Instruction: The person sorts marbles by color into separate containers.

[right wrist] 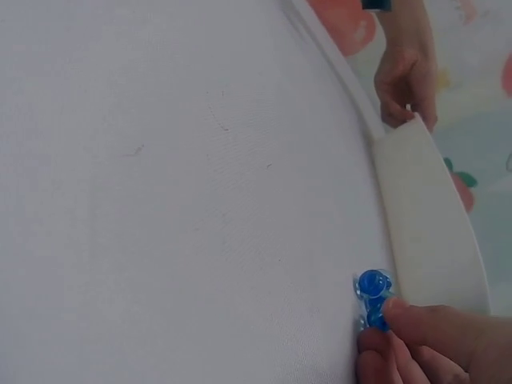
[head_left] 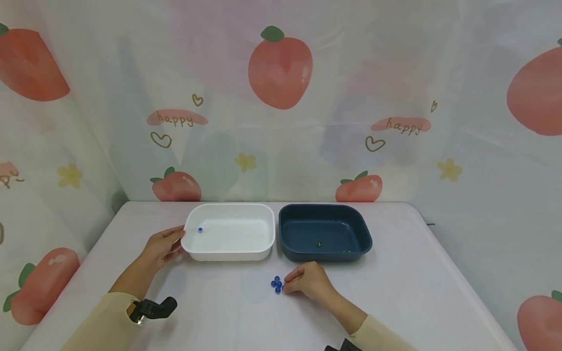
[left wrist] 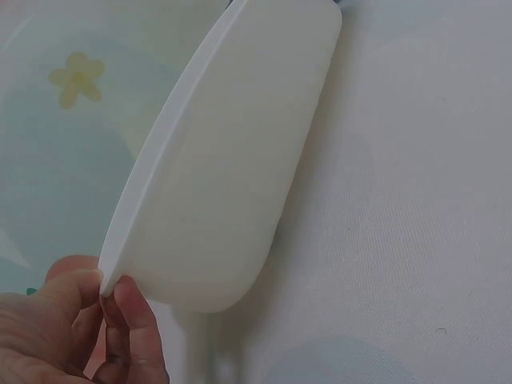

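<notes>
Left hand [head_left: 163, 244] pinches the white tray [head_left: 228, 256] near the desk [head_left: 219, 312]'s far edge; right hand [head_left: 310, 281] pinches 1 blue bead [right wrist: 377, 321].

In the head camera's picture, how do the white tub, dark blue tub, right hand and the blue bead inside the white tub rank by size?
1. The white tub and the dark blue tub: too alike to rank
2. The right hand
3. The blue bead

Fruit-printed backdrop [head_left: 281, 126] behind white table [head_left: 395, 287]
</notes>
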`<control>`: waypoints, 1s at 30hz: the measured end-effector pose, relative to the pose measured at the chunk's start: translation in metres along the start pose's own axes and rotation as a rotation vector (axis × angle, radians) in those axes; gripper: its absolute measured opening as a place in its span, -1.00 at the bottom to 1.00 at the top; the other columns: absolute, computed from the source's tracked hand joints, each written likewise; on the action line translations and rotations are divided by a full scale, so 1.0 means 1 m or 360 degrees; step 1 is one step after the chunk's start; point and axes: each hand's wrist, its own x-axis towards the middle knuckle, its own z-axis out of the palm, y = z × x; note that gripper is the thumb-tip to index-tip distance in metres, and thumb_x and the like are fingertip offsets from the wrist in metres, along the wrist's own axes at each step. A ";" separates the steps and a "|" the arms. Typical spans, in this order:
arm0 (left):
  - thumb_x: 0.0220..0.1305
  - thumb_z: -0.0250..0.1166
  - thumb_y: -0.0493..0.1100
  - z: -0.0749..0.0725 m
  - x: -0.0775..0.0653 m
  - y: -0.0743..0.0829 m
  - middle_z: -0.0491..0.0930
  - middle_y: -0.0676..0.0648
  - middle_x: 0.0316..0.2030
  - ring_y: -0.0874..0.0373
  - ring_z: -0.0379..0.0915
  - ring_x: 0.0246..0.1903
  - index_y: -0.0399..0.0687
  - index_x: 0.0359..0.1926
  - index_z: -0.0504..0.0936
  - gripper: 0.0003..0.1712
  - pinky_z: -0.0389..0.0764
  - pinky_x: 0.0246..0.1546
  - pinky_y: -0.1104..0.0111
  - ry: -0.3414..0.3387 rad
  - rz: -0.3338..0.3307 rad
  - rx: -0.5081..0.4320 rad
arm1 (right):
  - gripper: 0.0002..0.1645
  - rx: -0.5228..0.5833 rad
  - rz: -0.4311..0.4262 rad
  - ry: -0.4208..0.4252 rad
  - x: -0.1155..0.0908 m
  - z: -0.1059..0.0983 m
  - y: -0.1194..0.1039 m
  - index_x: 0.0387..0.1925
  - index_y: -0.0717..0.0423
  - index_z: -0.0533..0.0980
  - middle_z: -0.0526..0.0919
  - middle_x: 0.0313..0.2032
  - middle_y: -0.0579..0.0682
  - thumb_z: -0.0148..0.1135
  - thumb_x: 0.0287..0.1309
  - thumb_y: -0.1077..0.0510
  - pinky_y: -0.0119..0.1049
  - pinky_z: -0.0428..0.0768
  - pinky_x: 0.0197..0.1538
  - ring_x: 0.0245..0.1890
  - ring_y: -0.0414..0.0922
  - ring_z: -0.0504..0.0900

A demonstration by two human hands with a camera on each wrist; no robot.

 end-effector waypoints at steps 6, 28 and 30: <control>0.41 0.21 -0.02 -0.001 0.001 0.001 0.61 -0.07 0.00 0.27 0.54 -0.28 -0.12 0.39 0.36 -0.39 0.66 -0.25 0.49 0.0006 -0.0009 -0.0022 | -0.77 0.0079 0.0090 -0.0045 0.002 -0.004 -0.002 -0.35 0.28 0.72 0.77 -0.43 0.05 0.55 -0.13 0.29 -0.32 0.70 -0.35 -0.49 -0.22 0.69; 0.42 0.20 0.00 -0.001 0.001 0.004 0.46 -0.19 0.23 0.24 0.52 -0.23 -0.10 0.41 0.34 -0.38 0.65 -0.23 0.46 -0.0005 -0.0026 0.0013 | -0.66 0.0504 0.0295 -0.0289 0.008 -0.012 -0.013 -0.10 0.46 0.62 0.76 -0.25 0.19 0.41 0.08 0.34 -0.20 0.72 -0.15 -0.29 -0.07 0.77; 0.41 0.21 0.00 -0.002 0.002 0.004 0.40 -0.22 0.29 0.24 0.52 -0.22 -0.11 0.41 0.33 -0.36 0.66 -0.22 0.45 -0.0016 -0.0024 0.0019 | -0.64 0.0519 0.0284 -0.0301 0.009 -0.012 -0.017 -0.08 0.47 0.61 0.76 -0.25 0.18 0.40 0.10 0.32 -0.21 0.72 -0.15 -0.29 -0.07 0.77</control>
